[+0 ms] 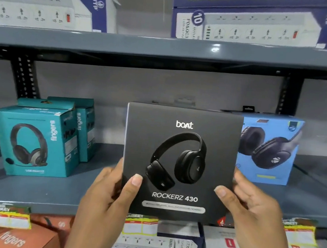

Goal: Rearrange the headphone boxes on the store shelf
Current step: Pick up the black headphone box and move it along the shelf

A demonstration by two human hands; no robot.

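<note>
A black boAt Rockerz 430 headphone box (181,146) is held upright in front of the middle shelf (51,192), its front facing me. My left hand (107,203) grips its lower left edge, thumb on the front. My right hand (250,213) grips the lower right edge the same way. A teal Fingers headset box (33,140) stands on the shelf at left, with a second teal box (85,126) behind it. A blue headphone box (268,149) stands at right, partly hidden behind the black box.
The upper shelf (167,50) carries white-and-blue power strip boxes (252,29). Below the middle shelf lie an orange Fingers box (14,237) and more power strip boxes (153,246). Yellow price tags (9,218) hang on the shelf's front edge.
</note>
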